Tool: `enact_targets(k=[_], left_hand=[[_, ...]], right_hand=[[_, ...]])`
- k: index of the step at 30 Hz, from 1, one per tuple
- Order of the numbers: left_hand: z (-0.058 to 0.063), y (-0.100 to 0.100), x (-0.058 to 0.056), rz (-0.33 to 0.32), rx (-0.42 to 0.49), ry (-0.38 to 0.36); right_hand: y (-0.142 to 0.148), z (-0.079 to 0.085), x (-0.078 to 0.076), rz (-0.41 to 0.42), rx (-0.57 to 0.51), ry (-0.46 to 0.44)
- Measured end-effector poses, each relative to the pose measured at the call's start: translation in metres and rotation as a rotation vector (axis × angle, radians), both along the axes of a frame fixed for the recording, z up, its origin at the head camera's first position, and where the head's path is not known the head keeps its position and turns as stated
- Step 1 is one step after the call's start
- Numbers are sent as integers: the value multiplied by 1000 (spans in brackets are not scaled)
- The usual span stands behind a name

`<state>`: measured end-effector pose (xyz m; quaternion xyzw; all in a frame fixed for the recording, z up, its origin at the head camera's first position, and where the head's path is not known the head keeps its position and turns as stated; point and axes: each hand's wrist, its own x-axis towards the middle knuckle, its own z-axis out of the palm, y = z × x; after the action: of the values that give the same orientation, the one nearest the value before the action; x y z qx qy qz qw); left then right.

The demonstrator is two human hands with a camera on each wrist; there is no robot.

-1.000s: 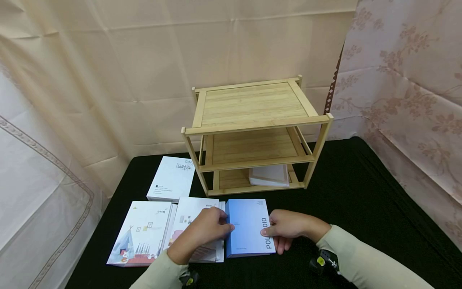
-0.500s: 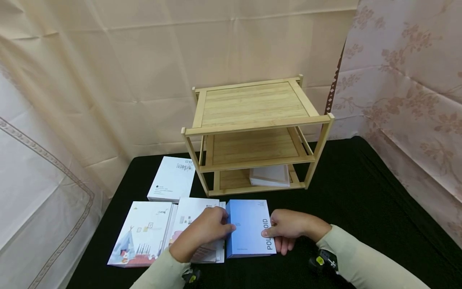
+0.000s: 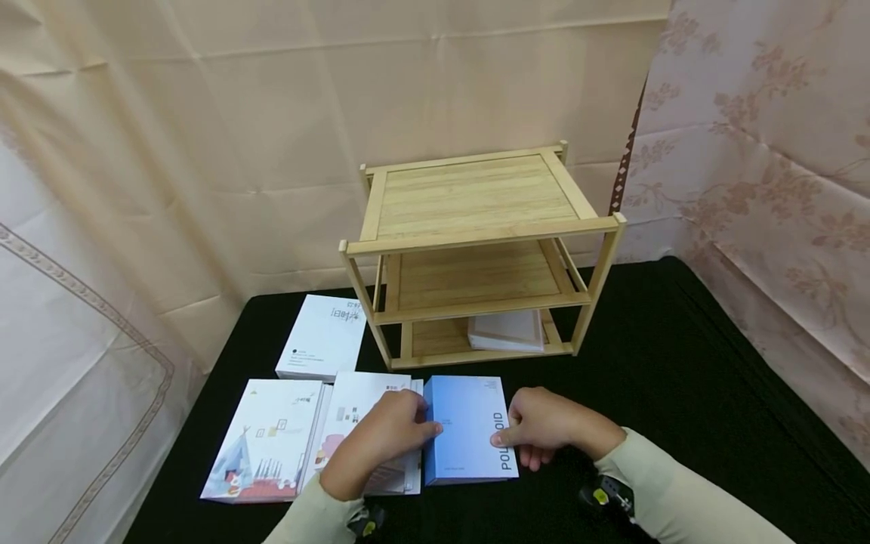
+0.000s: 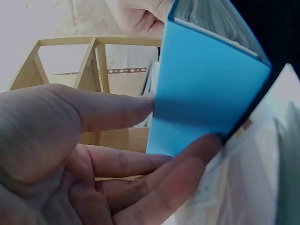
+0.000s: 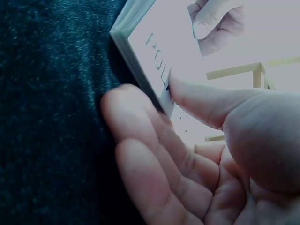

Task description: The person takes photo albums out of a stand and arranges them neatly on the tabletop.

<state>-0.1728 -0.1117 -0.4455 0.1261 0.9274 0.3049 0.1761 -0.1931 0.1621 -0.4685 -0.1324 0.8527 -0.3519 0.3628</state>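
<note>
A blue photo album (image 3: 469, 427) with "POLAROID" lettering lies on the black cloth in the head view. My left hand (image 3: 387, 434) holds it at the spine side, thumb on the cover edge. The left wrist view shows the blue spine (image 4: 206, 79) and clear sleeves at the album's end. My right hand (image 3: 550, 423) pinches the opposite edge, thumb on the cover; the right wrist view shows its fingers (image 5: 140, 164) curled low beside the page edges. A white album with pink artwork (image 3: 353, 404) lies partly under my left hand and forearm.
A white album with a tent picture (image 3: 272, 431) lies to the left, another white album (image 3: 325, 332) behind it. A three-tier wooden rack (image 3: 476, 196) stands at the back, with a white album (image 3: 506, 331) on its bottom shelf. Curtains (image 3: 272, 151) enclose the black-covered table (image 3: 680, 393).
Both hands keep their places on the blue album, which stays put. The right hand's back has risen slightly and its lower fingers have drawn in a little.
</note>
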Motion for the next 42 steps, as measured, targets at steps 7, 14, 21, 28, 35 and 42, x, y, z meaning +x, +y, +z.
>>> enact_targets(k=[7,14,21,28,35,42], left_hand=[[4,7,0,21,-92,98],[16,22,-7,88,-121,179],[25,40,-25,84,23,191],[28,51,-43,76,100,119],[31,60,-60,76,224,85],[21,65,-67,149,345,70]], right_hand=[[2,4,0,6,21,77],[4,16,-3,-2,86,162],[11,36,-14,-36,47,277],[14,48,-28,-25,-16,346],[22,50,-42,-123,17,408],[32,44,-51,-222,46,478]])
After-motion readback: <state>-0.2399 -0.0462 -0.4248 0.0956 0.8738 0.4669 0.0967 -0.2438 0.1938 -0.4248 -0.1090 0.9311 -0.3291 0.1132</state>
